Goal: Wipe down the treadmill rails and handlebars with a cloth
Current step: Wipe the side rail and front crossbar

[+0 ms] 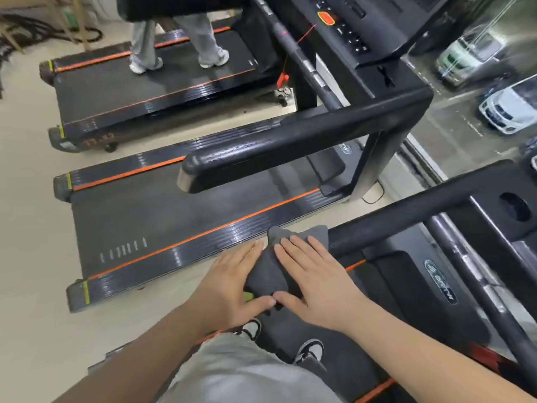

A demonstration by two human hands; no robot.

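A grey cloth (pixel 268 271) is draped over the near end of the black left handrail (pixel 406 219) of the treadmill I stand on. My left hand (pixel 232 286) lies flat on the cloth's left side, fingers straight, thumb under its near edge. My right hand (pixel 313 280) presses flat on the cloth's right side, fingers spread and straight, thumb meeting the left thumb. The rail end under the cloth is hidden. The rail runs up and right to the console frame.
A second treadmill (pixel 174 222) stands to the left, its black handrail (pixel 290 146) overhead. A third treadmill (pixel 145 82) further off carries a person's legs in grey trousers. Console (pixel 363 30) top right. Window with parked cars (pixel 508 109) on the right. My shoes (pixel 308 350) are on the belt.
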